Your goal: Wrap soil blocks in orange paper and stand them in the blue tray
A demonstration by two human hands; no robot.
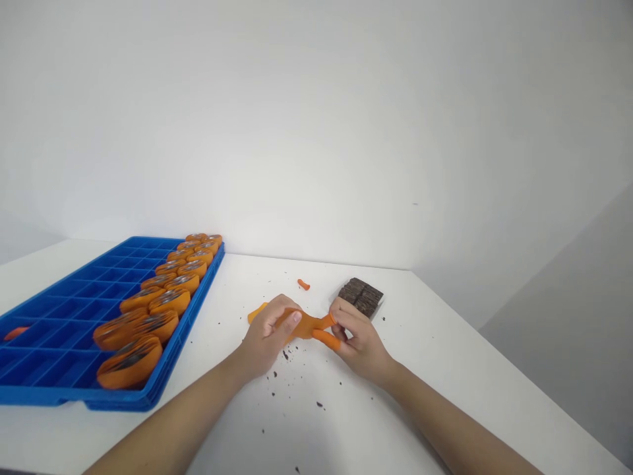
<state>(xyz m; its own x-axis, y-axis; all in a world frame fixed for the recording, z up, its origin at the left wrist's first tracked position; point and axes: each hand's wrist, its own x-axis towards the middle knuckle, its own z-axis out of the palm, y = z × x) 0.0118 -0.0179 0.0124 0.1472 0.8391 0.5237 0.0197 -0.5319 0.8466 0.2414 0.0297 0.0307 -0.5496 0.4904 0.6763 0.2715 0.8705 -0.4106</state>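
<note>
Over the white table, both my hands hold one orange flexible piece (304,325), like a soft sleeve or folded strip. My left hand (270,333) is closed on its left part, thumb on top. The fingers of my right hand (363,343) grip the right side, where the piece splits into two narrow ends, one by the fingertips and one by the thumb. Another orange-yellow flap (256,312) shows behind my left hand; whether it belongs to the same piece I cannot tell. Just beyond my right hand lies a block of dark brown, ridged strips (361,296).
On the left, a blue compartment tray (84,340) holds several orange wraps (131,363) with dark contents along its right side. A small orange piece (18,333) lies in a left compartment. A little orange roll (303,284) and dark crumbs (285,355) lie on the table (237,409).
</note>
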